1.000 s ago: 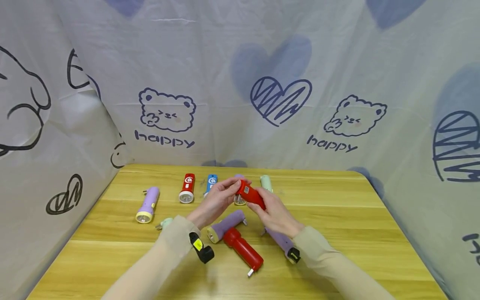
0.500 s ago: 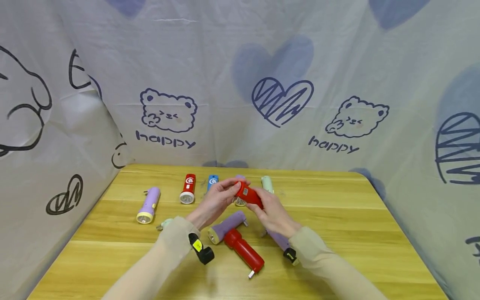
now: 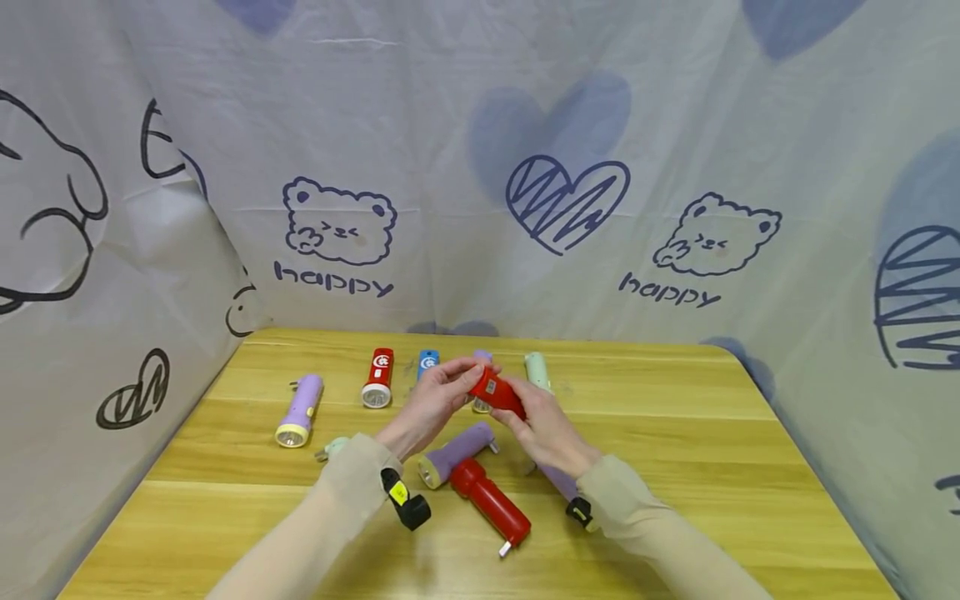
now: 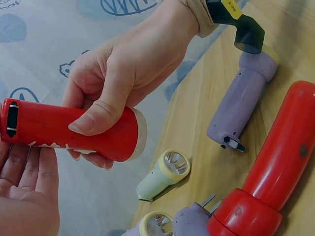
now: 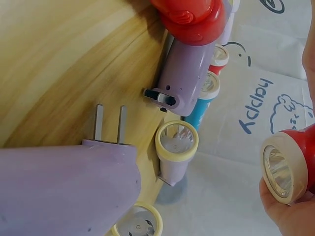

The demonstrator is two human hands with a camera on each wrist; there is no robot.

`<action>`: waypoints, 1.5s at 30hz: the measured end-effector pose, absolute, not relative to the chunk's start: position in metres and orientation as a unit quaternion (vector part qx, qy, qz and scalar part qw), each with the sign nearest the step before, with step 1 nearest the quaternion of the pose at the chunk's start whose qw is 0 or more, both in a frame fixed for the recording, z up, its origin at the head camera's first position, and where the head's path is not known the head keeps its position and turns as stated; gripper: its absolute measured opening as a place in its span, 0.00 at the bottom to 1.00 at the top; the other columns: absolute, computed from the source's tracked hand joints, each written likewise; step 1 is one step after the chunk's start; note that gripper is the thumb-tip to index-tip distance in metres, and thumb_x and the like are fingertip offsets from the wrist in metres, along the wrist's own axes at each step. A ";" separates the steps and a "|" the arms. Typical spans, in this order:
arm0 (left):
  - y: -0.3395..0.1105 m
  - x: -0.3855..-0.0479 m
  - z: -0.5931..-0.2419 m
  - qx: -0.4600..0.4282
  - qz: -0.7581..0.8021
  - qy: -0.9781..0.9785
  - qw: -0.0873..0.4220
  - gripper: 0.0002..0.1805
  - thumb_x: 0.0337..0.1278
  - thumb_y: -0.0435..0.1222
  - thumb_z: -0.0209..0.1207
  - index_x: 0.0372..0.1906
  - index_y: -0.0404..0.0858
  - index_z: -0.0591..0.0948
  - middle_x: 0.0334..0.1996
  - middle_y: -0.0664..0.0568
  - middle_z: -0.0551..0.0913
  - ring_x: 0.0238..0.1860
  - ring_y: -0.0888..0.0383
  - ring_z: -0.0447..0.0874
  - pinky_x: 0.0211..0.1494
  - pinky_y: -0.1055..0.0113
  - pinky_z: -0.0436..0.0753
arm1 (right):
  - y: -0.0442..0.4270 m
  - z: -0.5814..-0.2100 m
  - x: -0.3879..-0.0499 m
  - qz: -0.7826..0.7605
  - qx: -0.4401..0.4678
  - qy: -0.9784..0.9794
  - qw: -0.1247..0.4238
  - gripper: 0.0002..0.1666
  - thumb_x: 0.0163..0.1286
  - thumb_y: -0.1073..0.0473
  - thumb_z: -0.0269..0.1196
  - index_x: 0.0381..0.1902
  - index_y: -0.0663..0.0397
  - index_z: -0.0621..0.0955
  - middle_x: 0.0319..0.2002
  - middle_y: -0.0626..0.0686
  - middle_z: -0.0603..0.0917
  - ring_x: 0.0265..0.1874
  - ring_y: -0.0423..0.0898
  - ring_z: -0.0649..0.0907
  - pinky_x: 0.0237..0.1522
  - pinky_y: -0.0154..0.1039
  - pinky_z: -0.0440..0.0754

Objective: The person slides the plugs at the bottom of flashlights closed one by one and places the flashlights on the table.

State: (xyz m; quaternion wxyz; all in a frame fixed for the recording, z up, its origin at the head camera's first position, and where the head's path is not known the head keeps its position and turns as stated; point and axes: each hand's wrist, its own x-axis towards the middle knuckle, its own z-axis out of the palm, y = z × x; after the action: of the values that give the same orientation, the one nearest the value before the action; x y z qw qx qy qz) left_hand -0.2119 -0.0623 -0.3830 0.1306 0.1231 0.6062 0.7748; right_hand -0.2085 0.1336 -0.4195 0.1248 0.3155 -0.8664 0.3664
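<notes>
Both hands hold a red flashlight (image 3: 499,393) with a pale lamp rim above the table. My right hand (image 3: 546,427) grips its lamp end, with the thumb lying across the body in the left wrist view. My left hand (image 3: 433,402) pinches the tail end between thumb and fingers; in the left wrist view its fingers (image 4: 42,169) lie along the underside. A dark slot (image 4: 12,119) shows at the tail. The lamp (image 5: 279,172) appears at the right edge of the right wrist view. Below the hands lie a larger red flashlight (image 3: 491,502) and a purple flashlight (image 3: 459,450), close together.
Another purple flashlight (image 3: 557,482), its prongs (image 5: 109,123) out, lies partly under the right forearm. Farther back are lavender (image 3: 302,407), red (image 3: 379,377), blue (image 3: 427,362) and green (image 3: 536,368) flashlights. The left sleeve partly hides a green one (image 3: 335,448). A printed cloth (image 3: 450,250) surrounds the wooden table (image 3: 690,467).
Both hands stay nearly in place on the red flashlight. Its body has turned slightly, and thin pale strips near its tail no longer show clearly. The head view has shifted a little.
</notes>
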 end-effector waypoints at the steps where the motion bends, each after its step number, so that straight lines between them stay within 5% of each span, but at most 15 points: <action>1: -0.062 -0.212 -0.383 0.121 0.773 0.609 0.129 0.18 0.76 0.36 0.53 0.60 0.30 0.77 0.58 0.48 0.85 0.61 0.59 0.81 0.70 0.63 0.78 | 0.134 -0.419 -0.208 0.366 0.315 -0.867 0.123 0.24 0.72 0.62 0.64 0.63 0.60 0.75 0.53 0.59 0.85 0.50 0.53 0.86 0.52 0.51 0.86; 11: -0.061 -0.215 -0.385 0.117 0.732 0.665 0.090 0.20 0.76 0.41 0.53 0.56 0.27 0.79 0.56 0.41 0.86 0.59 0.52 0.84 0.64 0.56 0.83 | 0.132 -0.420 -0.203 0.363 0.301 -0.875 0.111 0.24 0.71 0.61 0.64 0.62 0.59 0.75 0.52 0.59 0.85 0.48 0.53 0.86 0.50 0.51 0.86; 25: -0.059 -0.215 -0.388 0.131 0.708 0.694 0.027 0.26 0.80 0.49 0.45 0.54 0.31 0.82 0.54 0.37 0.86 0.58 0.49 0.86 0.58 0.60 0.86 | 0.130 -0.417 -0.205 0.358 0.299 -0.879 0.097 0.22 0.72 0.58 0.63 0.61 0.58 0.76 0.50 0.57 0.87 0.46 0.50 0.86 0.49 0.48 0.85; 31: -0.062 -0.215 -0.384 0.137 0.718 0.680 0.056 0.32 0.81 0.53 0.38 0.57 0.30 0.80 0.58 0.37 0.84 0.61 0.48 0.84 0.62 0.58 0.84 | 0.133 -0.415 -0.206 0.361 0.298 -0.880 0.080 0.23 0.74 0.57 0.62 0.63 0.57 0.76 0.52 0.57 0.86 0.47 0.50 0.85 0.50 0.48 0.84; 37: -0.065 -0.213 -0.382 0.150 0.733 0.654 0.110 0.24 0.80 0.42 0.43 0.63 0.29 0.76 0.63 0.37 0.80 0.64 0.50 0.81 0.72 0.52 0.76 | 0.137 -0.414 -0.206 0.360 0.300 -0.880 0.083 0.23 0.74 0.57 0.62 0.64 0.57 0.75 0.54 0.57 0.85 0.48 0.51 0.85 0.51 0.49 0.85; 45: -0.067 -0.212 -0.383 0.143 0.755 0.621 0.152 0.22 0.77 0.38 0.48 0.66 0.29 0.73 0.65 0.44 0.80 0.62 0.60 0.80 0.75 0.56 0.73 | 0.139 -0.417 -0.206 0.362 0.303 -0.878 0.079 0.24 0.74 0.57 0.62 0.65 0.57 0.74 0.54 0.57 0.85 0.48 0.50 0.85 0.51 0.48 0.85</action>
State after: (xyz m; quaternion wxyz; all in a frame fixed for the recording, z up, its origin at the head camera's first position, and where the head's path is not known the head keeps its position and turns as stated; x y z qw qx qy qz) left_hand -0.2121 -0.0669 -0.3832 0.1520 0.1433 0.6215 0.7551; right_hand -0.2063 0.1386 -0.4171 0.0794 0.3032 -0.8778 0.3623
